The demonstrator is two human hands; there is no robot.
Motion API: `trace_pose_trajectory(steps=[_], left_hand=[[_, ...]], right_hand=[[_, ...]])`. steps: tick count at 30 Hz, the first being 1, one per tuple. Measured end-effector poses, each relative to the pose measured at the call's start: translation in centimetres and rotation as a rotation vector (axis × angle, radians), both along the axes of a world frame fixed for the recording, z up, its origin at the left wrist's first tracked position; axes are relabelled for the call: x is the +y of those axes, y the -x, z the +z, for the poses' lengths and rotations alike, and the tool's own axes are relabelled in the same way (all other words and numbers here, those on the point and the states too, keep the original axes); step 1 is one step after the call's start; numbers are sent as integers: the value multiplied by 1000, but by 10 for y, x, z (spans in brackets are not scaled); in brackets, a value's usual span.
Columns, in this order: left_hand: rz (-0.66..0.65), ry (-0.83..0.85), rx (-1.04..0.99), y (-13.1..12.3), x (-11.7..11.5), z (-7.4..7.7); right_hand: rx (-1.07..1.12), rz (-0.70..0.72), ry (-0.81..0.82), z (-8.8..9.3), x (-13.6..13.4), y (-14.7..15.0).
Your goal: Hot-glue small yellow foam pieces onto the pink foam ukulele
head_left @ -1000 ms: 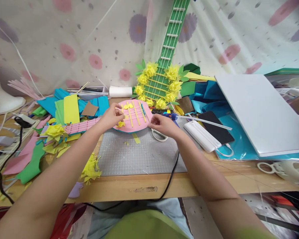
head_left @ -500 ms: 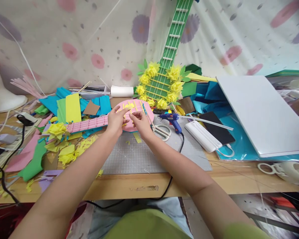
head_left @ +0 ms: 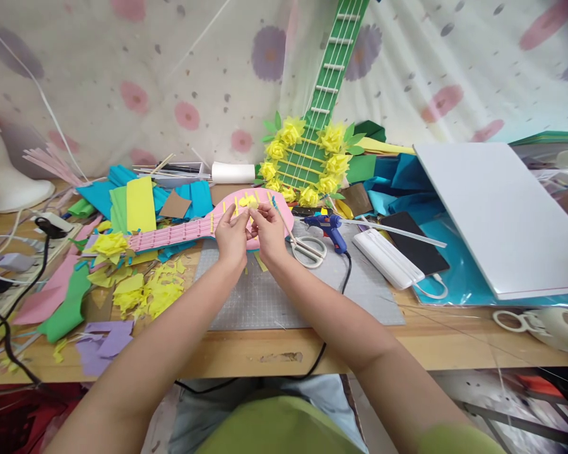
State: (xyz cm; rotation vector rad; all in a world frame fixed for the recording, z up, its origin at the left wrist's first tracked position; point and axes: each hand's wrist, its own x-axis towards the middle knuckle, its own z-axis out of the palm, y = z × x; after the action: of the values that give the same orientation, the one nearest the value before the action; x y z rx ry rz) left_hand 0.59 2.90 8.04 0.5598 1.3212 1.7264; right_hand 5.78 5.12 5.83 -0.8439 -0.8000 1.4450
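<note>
Over the body of a pink paper guitar [head_left: 284,219], my left hand [head_left: 231,234] and my right hand [head_left: 271,232] meet at the fingertips. Both are closed in a pinch on a small yellow paper piece [head_left: 251,205], partly hidden by the fingers. Yellow paper also shows just behind it on the guitar, and I cannot tell exactly where one ends. The guitar lies flat, its pink neck [head_left: 170,234] pointing left, with a yellow paper flower [head_left: 110,243] at the head. White-handled scissors [head_left: 309,252] rest right of my right hand.
A blue glue gun [head_left: 326,228] with a black cord lies right of the scissors on the grey cutting mat [head_left: 303,302]. Behind stands a green guitar [head_left: 303,154] ringed with yellow flowers. Yellow scraps [head_left: 163,287] cover the left; a white power bank [head_left: 388,258] and white board [head_left: 506,221] lie right.
My left hand has moved right, its fingers drawing in from a more stretched pose. The fingertips of both hands are now together. The guitar stays in place.
</note>
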Motion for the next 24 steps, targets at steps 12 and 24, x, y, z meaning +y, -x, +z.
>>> trace_pose_trajectory(steps=[12,24], left_hand=[[-80,-41,223,14,-6,1],[-128,17,331,19,-4,-3]], right_hand=[[-190,158,-7,8,4,-32],[-334,272,21,9,4,-46]])
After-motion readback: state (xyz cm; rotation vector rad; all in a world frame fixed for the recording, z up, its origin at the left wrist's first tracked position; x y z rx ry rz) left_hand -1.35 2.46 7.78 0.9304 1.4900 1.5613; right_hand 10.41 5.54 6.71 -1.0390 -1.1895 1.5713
